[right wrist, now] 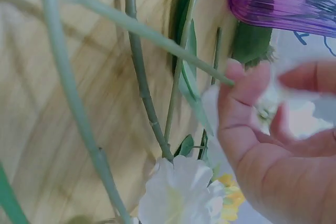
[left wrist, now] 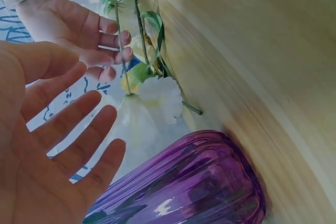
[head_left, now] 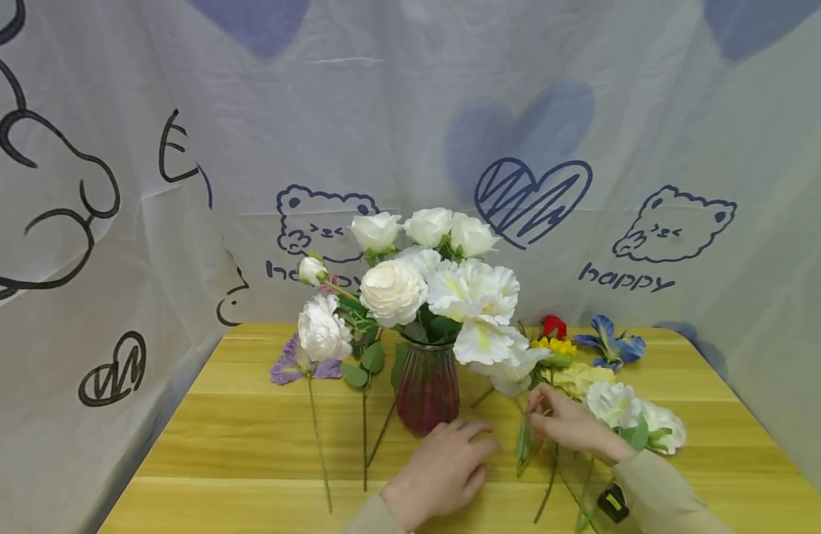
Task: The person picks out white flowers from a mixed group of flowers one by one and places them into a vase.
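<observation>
Far left on the table (head_left: 183, 452) a purple bloom (head_left: 288, 365) lies with its head toward the back, and a white ruffled bloom (head_left: 323, 328) leans just above it. Right of them, at the middle of the frame, the ribbed pink-purple vase (head_left: 428, 393) stands upright, its mouth crowded with white heads. The left hand (head_left: 443, 469) is low centre, in front of the vase's foot, fingers loosely spread and gripping nothing; whether a fingertip brushes the glass I cannot tell.

Just right of the vase a white drooping bloom (head_left: 510, 374) sits beside the right hand (head_left: 570, 429), whose thumb and forefinger appear to pinch a thin green stem (right wrist: 157, 38). From the left wrist view I take that stem to belong to this bloom: its head points to the upper left, vaseward, and its long axis slants down toward the lower right, the cut end nearer the person. A darker stem (right wrist: 140, 77) runs close by.

To my mind, handling it well means a light pinch near the head, drawing the stem clear of its neighbours before tilting it, with the free hand steadying the vase. Farther right lie a red rose (head_left: 553, 327) and a blue bloom (head_left: 612, 344).
</observation>
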Available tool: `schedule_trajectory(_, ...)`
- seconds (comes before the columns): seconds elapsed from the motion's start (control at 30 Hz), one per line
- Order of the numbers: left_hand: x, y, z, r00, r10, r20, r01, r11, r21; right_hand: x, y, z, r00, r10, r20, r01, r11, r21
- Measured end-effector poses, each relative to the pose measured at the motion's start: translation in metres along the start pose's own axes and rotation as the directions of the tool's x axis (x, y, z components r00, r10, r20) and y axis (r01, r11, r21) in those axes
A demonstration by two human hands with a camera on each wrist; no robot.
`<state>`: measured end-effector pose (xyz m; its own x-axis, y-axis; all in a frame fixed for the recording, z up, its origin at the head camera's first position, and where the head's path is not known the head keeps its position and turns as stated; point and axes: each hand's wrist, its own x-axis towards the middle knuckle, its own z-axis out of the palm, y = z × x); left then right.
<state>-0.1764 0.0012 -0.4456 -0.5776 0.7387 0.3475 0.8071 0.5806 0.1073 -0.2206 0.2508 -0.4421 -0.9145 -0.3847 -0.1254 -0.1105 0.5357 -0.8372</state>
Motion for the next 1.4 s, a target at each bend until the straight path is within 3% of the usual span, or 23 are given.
schedule_trajectory(0.2, -0.001, -0.002, -0.001, 0.998, 0.003, -0.061, -0.002, 1.0, 0.021, -0.001, 0.0, 0.0, 0.995, -0.028, -0.094, 0.037, 0.996, 0.087)
schedule_trajectory(0.43, -0.002, -0.006, -0.004, 0.996, -0.007, -0.085, 0.008, 1.0, 0.006, -0.003, -0.007, -0.005, 0.966, -0.01, -0.259, 0.024, 0.999, 0.048)
schedule_trajectory(0.57, -0.003, -0.008, -0.009, 0.985, -0.027, -0.169, 0.024, 1.0, -0.015, -0.003, -0.011, -0.006, 0.938, -0.047, -0.344, 0.061, 0.998, 0.029)
schedule_trajectory(0.67, -0.004, -0.011, -0.013, 0.965, -0.049, -0.259, 0.039, 0.998, -0.043, -0.003, -0.014, -0.006, 0.91, -0.078, -0.408, 0.094, 0.995, 0.02)
schedule_trajectory(0.77, -0.004, -0.015, -0.018, 0.928, -0.085, -0.363, 0.061, 0.995, -0.076, -0.004, -0.018, -0.007, 0.877, -0.105, -0.47, 0.133, 0.991, 0.028)
schedule_trajectory(0.83, -0.005, -0.018, -0.021, 0.891, -0.114, -0.44, 0.08, 0.992, -0.096, -0.005, -0.022, -0.008, 0.85, -0.126, -0.511, 0.167, 0.985, 0.034)
schedule_trajectory(0.9, -0.005, -0.021, -0.023, 0.844, -0.152, -0.514, 0.1, 0.987, -0.128, -0.006, -0.026, -0.009, 0.817, -0.157, -0.555, 0.21, 0.977, 0.031)
schedule_trajectory(1.0, -0.006, -0.026, -0.024, 0.758, -0.218, -0.615, 0.141, 0.975, -0.172, -0.008, -0.034, -0.009, 0.752, -0.218, -0.622, 0.277, 0.961, -0.002)
schedule_trajectory(1.1, -0.006, -0.03, -0.024, 0.675, -0.301, -0.673, 0.212, 0.954, -0.214, -0.01, -0.044, -0.009, 0.684, -0.259, -0.682, 0.335, 0.942, -0.021)
schedule_trajectory(1.17, -0.005, -0.034, -0.024, 0.637, -0.357, -0.684, 0.268, 0.934, -0.237, -0.011, -0.051, -0.008, 0.643, -0.267, -0.718, 0.372, 0.928, -0.012)
schedule_trajectory(1.27, -0.004, -0.039, -0.023, 0.617, -0.439, -0.653, 0.352, 0.896, -0.27, -0.012, -0.061, -0.008, 0.585, -0.287, -0.758, 0.454, 0.891, 0.014)
schedule_trajectory(1.33, -0.003, -0.041, -0.023, 0.621, -0.48, -0.62, 0.382, 0.876, -0.295, -0.013, -0.068, -0.009, 0.544, -0.312, -0.779, 0.532, 0.846, 0.032)
schedule_trajectory(1.4, -0.001, -0.044, -0.023, 0.632, -0.511, -0.583, 0.398, 0.859, -0.321, -0.013, -0.073, -0.009, 0.499, -0.361, -0.788, 0.634, 0.772, 0.048)
